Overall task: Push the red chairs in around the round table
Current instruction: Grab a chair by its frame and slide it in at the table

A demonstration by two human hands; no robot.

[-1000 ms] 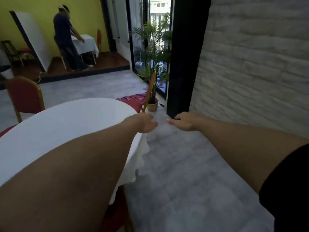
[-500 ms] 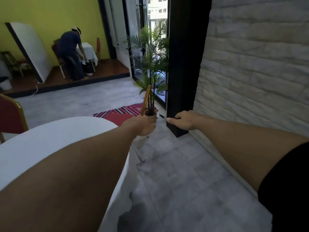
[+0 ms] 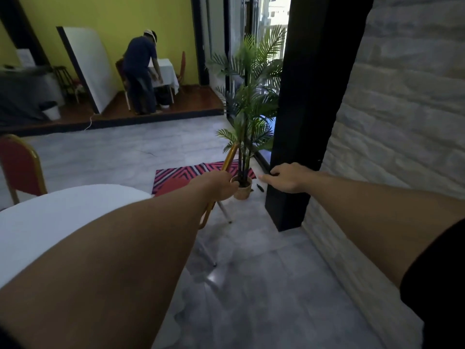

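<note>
The round table (image 3: 63,212) under a white cloth fills the lower left. At its far right side stands a red chair (image 3: 173,185) seen edge-on, its gold back frame (image 3: 230,157) rising beside a potted palm. My left hand (image 3: 219,186) is closed around that gold frame, about midway up the back. My right hand (image 3: 283,178) floats to the right of the chair with fingers loosely spread, in front of a black pillar, touching nothing I can see. A second red chair (image 3: 20,167) with a gold frame stands at the far left of the table.
A potted palm (image 3: 251,117) and a black pillar (image 3: 302,122) stand close behind the held chair, with a stone wall (image 3: 402,122) on the right. A striped red rug (image 3: 186,173) lies on the grey floor. A person (image 3: 141,74) bends over a small table on a raised platform.
My view has swung right and the table has slid to the lower left. My left hand has gone from the table edge to the chair's gold frame and closed on it.
</note>
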